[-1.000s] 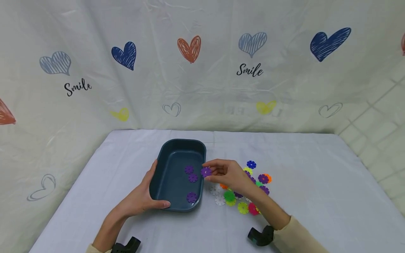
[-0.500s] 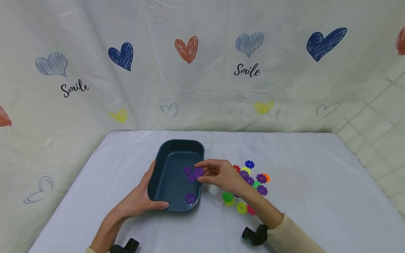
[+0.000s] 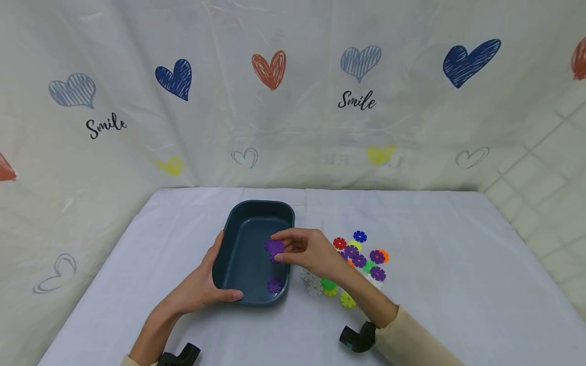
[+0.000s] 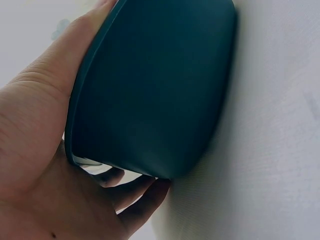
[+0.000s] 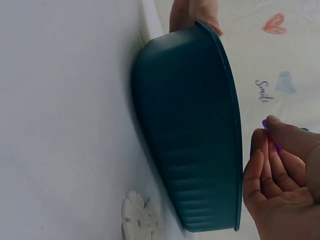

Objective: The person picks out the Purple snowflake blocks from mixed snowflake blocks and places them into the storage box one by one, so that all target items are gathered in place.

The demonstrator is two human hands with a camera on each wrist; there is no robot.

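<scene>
A dark teal rectangular tray [image 3: 247,254] stands on the white cloth. My left hand [image 3: 200,284] grips its near left corner, thumb over the near rim and fingers along the left side; the left wrist view shows those fingers [image 4: 142,200] against the tray wall. Above the tray's right part, my right hand [image 3: 311,251] pinches a purple flower-shaped disc [image 3: 276,246] between thumb and fingertips. Beneath it, other purple discs in the tray are partly hidden. One more purple flower disc [image 3: 274,285] lies near the tray's near right corner.
Right of the tray lies a loose pile of flower discs in several colours, including a blue disc [image 3: 359,236], a red disc [image 3: 340,243], a yellow disc [image 3: 348,299] and a white disc [image 3: 315,288]. My right forearm covers part of it. A heart-printed curtain [image 3: 302,122] hangs behind the table.
My right hand has moved left with the purple flower disc, from the tray's right rim to over the discs inside. My left hand keeps its grip on the tray.
</scene>
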